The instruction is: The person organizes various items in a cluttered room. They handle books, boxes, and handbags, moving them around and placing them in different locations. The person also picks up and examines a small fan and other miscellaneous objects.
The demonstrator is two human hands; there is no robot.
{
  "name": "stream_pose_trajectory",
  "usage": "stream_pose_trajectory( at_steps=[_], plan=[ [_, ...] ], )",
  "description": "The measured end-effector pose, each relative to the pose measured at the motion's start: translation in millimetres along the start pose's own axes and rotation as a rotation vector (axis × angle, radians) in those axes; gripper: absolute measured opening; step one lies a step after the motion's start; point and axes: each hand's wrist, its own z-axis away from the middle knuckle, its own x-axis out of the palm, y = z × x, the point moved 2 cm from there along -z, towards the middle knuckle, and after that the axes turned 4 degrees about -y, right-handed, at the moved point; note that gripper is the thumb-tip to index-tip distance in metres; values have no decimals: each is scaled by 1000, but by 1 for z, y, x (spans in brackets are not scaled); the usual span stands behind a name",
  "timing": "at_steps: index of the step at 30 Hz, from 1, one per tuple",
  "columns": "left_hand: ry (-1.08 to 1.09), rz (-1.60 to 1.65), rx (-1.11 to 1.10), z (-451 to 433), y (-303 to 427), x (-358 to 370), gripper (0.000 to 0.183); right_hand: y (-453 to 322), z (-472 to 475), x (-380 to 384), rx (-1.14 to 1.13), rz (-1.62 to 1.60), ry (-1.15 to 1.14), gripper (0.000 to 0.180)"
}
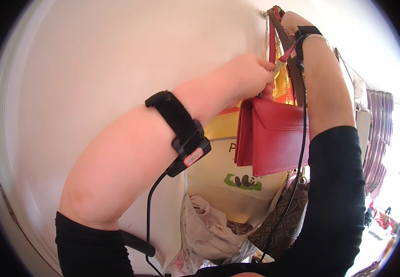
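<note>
A red leather handbag [279, 135] hangs in front of me with its flap closed. My left hand [255, 78] is just above its top edge, the fingers pinched on the bag's chain and strap [283, 59]. Higher up, my right hand [292, 22] is against the bunched straps at a wall hook [263, 14]; its fingers are hidden, so their hold cannot be made out. A broad brown strap [284, 34] and a red strap [272, 41] run down from there.
Behind the handbag hang a cream bag with a panda print [220, 162], a clear plastic bag of clothes [208, 228] and a brown patterned bag [286, 214]. A white wall [117, 52] fills the left. Black cables [148, 214] trail from both wrists. A striped curtain [378, 138] hangs right.
</note>
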Motion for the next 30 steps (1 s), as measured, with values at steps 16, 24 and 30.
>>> stream_pose_trajectory(
  at_steps=[16,24,30],
  plan=[
    [240,-151,-142,3,-13,-7,45,-14,-3,26,635,-823,-52,30],
    [433,-675,245,-45,-21,-46,39,-37,57,3,413,-1688,492,27],
    [425,-1008,536,-117,-12,-17,45,-30,85,30,1012,-814,422,55]
  ],
)
